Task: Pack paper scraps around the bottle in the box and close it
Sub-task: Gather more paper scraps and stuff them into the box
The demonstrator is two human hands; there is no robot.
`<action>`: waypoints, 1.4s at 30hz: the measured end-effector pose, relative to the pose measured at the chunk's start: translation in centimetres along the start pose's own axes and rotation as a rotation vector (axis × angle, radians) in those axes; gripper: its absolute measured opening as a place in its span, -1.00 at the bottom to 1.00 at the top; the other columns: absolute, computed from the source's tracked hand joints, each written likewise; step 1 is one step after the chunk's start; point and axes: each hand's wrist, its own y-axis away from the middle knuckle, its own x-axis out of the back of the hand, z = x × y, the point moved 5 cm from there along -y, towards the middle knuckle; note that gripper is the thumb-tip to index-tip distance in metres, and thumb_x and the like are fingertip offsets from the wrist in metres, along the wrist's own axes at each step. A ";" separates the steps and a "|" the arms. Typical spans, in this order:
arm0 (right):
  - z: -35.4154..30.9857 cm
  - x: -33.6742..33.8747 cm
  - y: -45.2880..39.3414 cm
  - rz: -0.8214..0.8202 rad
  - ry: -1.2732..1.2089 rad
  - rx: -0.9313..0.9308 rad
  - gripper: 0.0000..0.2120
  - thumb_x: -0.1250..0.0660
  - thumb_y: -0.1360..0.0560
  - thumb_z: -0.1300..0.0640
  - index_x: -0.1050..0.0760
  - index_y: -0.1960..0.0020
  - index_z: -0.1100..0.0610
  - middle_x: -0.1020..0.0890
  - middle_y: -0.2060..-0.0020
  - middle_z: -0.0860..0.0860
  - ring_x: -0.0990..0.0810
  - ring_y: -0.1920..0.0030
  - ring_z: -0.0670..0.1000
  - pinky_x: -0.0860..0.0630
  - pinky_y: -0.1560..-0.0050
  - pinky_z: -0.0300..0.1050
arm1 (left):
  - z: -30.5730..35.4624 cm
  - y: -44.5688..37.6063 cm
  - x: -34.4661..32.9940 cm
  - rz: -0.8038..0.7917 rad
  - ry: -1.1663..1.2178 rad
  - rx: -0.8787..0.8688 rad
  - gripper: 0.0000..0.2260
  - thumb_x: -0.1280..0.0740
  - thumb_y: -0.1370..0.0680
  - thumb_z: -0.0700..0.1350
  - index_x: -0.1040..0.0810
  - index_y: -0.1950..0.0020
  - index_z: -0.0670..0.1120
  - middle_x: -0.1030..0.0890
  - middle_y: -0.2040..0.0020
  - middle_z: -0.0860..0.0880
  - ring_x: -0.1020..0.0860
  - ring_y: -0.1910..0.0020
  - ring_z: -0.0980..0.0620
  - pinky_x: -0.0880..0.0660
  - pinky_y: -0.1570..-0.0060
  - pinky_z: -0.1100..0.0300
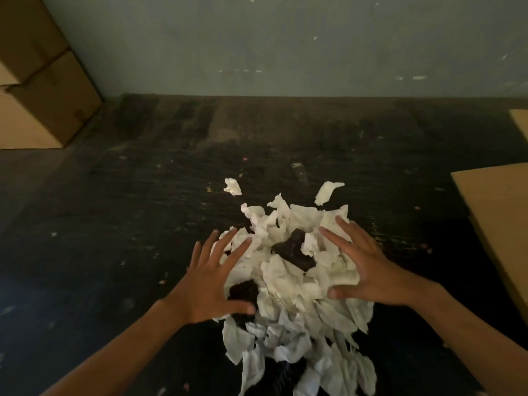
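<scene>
As spread hands flank paper scraps, dark table

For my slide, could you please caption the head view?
Both open hands, left and right, gather a pile of white paper scraps on a dark table.

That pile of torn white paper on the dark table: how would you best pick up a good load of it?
Scoop the paper pile from both flanks at table level, palms facing inward. It is loose, overlapping scraps, so pinching lifts only a few. The left hand and right hand already bracket it, fingers spread.
</scene>
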 end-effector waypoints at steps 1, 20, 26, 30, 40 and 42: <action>0.7 -0.6 0.3 0.014 0.050 -0.031 0.11 -0.39 -0.17 -0.50 0.29 -0.44 -0.42 0.46 -0.45 -0.27 0.50 -0.46 -0.07 0.18 -0.47 0.36 | -0.1 0.5 -0.9 -0.028 -0.017 0.008 0.12 -0.23 -0.20 0.61 0.42 -0.47 0.29 0.46 -0.51 0.10 0.46 -0.49 -0.10 0.32 -0.41 -0.24; 4.9 -6.7 -10.3 0.044 0.073 -0.134 -0.05 -0.39 -0.35 -0.32 0.10 -0.53 -0.16 -0.08 -0.47 0.10 -0.06 -0.49 0.16 0.00 -0.48 0.13 | -0.5 -6.6 -8.1 -0.059 -0.154 0.088 -0.18 -0.08 -0.29 0.47 0.15 -0.47 0.29 -0.12 -0.56 -0.14 -0.03 -0.52 -0.27 0.01 -0.46 -0.26; 5.0 -6.4 -11.2 0.111 -0.148 -0.158 -0.33 -0.40 -0.44 -0.15 -0.19 -0.44 -0.03 -0.22 -0.41 0.09 -0.36 -0.37 0.13 -0.32 -0.35 -0.01 | -0.3 -8.4 -7.4 0.113 -0.180 0.038 -0.36 -0.25 -0.30 0.34 -0.29 -0.34 0.16 -0.48 -0.24 -0.07 -0.46 -0.16 -0.19 -0.44 -0.09 -0.13; 4.7 -5.2 -12.1 0.063 -0.101 -0.173 -0.39 -0.40 -0.48 0.03 -0.21 -0.44 0.05 -0.36 -0.36 0.12 -0.43 -0.33 0.17 -0.39 -0.30 0.05 | -0.5 -9.3 -6.9 0.150 -0.038 0.051 -0.44 -0.37 -0.38 0.20 -0.32 -0.33 0.13 -0.51 -0.18 -0.05 -0.48 -0.08 -0.09 -0.49 -0.07 -0.07; 2.7 -0.6 -10.8 0.162 -0.214 0.056 -0.70 -0.38 -0.51 0.09 -0.56 -0.23 0.08 -0.62 -0.15 0.03 -0.56 -0.17 -0.01 -0.47 -0.24 -0.07 | -0.2 -8.8 -2.4 0.256 0.396 0.244 -0.65 -0.38 -0.54 -0.17 -0.49 -0.32 -0.03 -0.53 -0.22 0.05 -0.51 -0.20 0.12 -0.37 -0.24 0.38; 2.8 1.2 -10.0 0.225 -0.367 0.063 -0.73 -0.38 -0.52 0.10 -0.57 -0.21 0.03 -0.64 -0.09 -0.06 -0.58 -0.11 -0.10 -0.49 -0.21 -0.19 | -0.3 -8.4 -1.4 0.287 0.334 0.326 -0.68 -0.34 -0.56 -0.16 -0.47 -0.31 -0.04 -0.54 -0.21 0.05 -0.49 -0.21 0.17 -0.23 -0.20 0.58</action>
